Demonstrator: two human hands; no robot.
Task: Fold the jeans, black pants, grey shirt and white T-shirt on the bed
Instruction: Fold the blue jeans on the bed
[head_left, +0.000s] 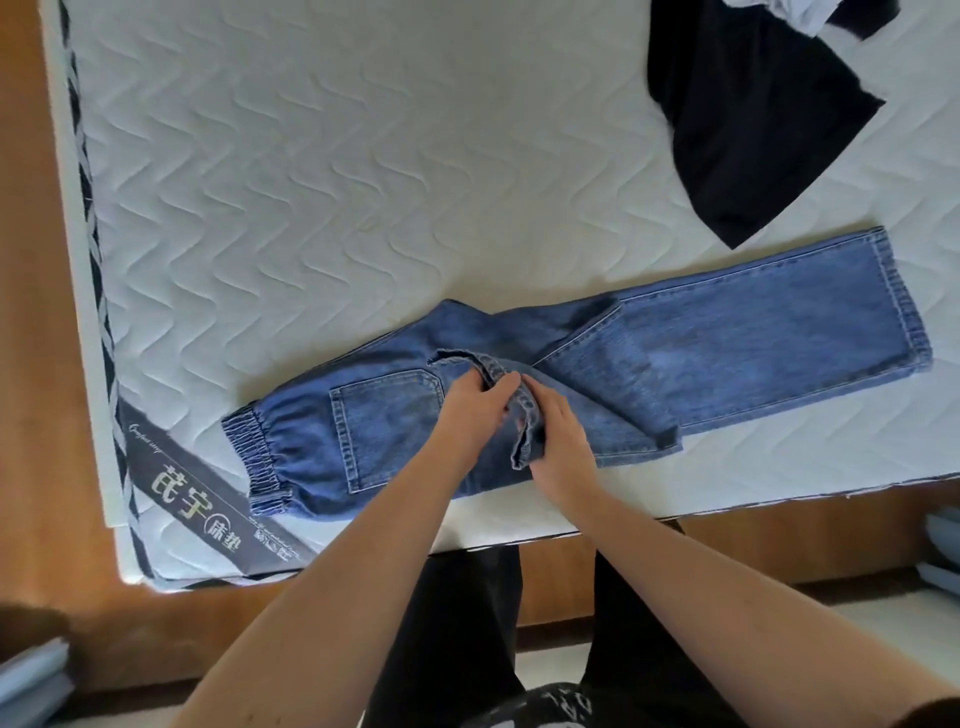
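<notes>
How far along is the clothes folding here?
Early on. The jeans lie along the mattress with the legs laid together, and the left hand and right hand both grip a hem at their middle. The black garment and a pale one beneath its far edge still lie unfolded.

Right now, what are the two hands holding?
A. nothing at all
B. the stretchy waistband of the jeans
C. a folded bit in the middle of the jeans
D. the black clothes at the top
C: the left hand and right hand both grip a raised seam fold mid-way along the jeans, away from the waistband.
</notes>
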